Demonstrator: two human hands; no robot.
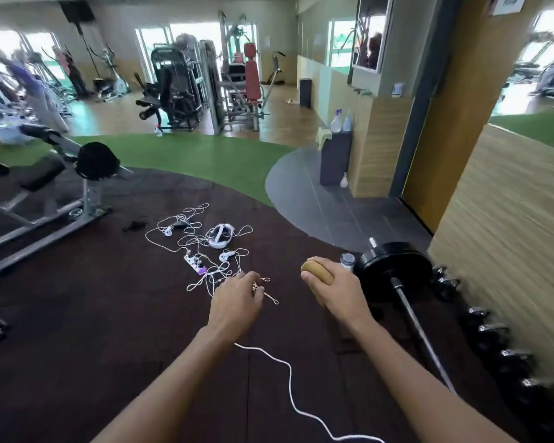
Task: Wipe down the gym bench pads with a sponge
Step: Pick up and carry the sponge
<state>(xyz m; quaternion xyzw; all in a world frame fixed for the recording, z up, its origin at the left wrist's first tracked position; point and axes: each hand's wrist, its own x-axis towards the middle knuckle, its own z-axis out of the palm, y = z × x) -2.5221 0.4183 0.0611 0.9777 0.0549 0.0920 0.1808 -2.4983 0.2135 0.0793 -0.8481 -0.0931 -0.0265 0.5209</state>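
Right hand [336, 289] of mine is curled tight around the sponge [317, 270], a yellow-brown lump that bulges out between my thumb and fingers, held above the dark rubber floor [93, 346]. My left hand [237, 302] hangs beside it, palm down, fingers bent toward a knotted end of white cord [290, 378]; the fingertips are hidden behind the knuckles, so I cannot tell whether they pinch the cord or only hover at it. The cord trails back under my left forearm and off the lower edge.

Past my left hand the cord lies in a loose tangle with a white headset [220, 236] and two small white controllers. The bench [87, 199] stands well apart from the sponge, at the far left, its black seat pad [42, 174] and round roller pad [96, 161] on a grey metal frame.

Just right of my right hand a black weight plate [397, 266] sits on a barbell [422, 334], with a small jar [347, 262] between plate and hand. A row of dumbbells [493, 330] lines the wooden wall.
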